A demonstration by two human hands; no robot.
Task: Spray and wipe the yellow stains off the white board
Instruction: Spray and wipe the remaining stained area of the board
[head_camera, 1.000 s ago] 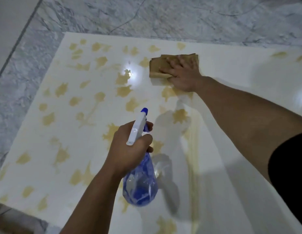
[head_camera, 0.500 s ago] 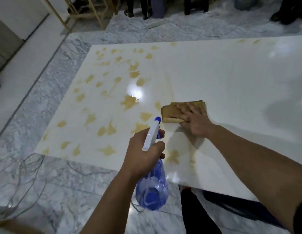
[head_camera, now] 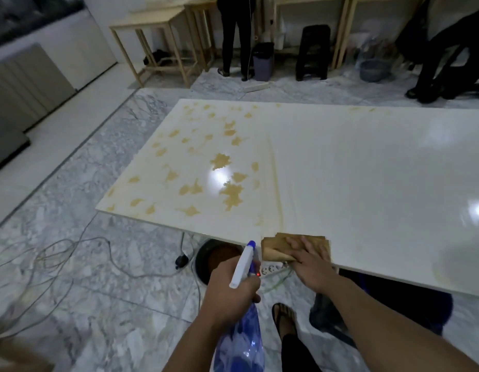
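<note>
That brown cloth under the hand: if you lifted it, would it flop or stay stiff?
Probably floppy: the brown cloth lies folded in layers under the right hand, its corner bending over the white board's edge. Likely light, since flat fingers alone move it. Possibly damp and clingy from wiping the yellow stains.

There is a single view, a wide-angle camera worn on the person's head, looking forward and steeply down. It stands above the near long edge of the large glossy white board with yellow stains [head_camera: 340, 167], so the person's forearms rise from the bottom of the frame and both hands sit close under the lens at that edge. The board stretches away towards the upper right. Grey-veined marble floor [head_camera: 72, 264] fills the left side. Light wooden-legged benches [head_camera: 158, 41] stand well beyond the far edge, bent by the lens.
</note>
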